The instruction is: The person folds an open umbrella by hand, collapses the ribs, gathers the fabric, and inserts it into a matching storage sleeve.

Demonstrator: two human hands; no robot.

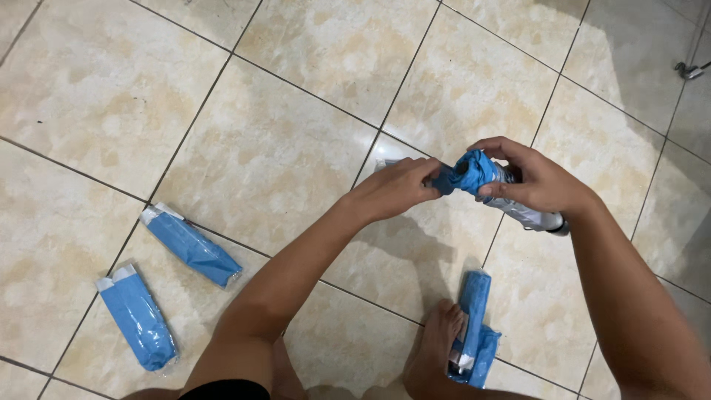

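Observation:
My right hand [535, 180] grips a folded grey-silver umbrella [527, 215] around its middle, its dark handle end pointing lower right. A blue fabric sleeve [472, 172] sits over the umbrella's near end. My left hand [396, 189] pinches the sleeve's open edge, touching it from the left. Both hands are held above the tiled floor [296, 148].
Two blue wrapped umbrellas in clear plastic lie on the floor at the left, one [191, 245] above the other [138, 316]. Another blue folded sleeve or umbrella [474, 330] lies beside my bare foot [435, 354]. A metal fitting [689, 70] is at the upper right.

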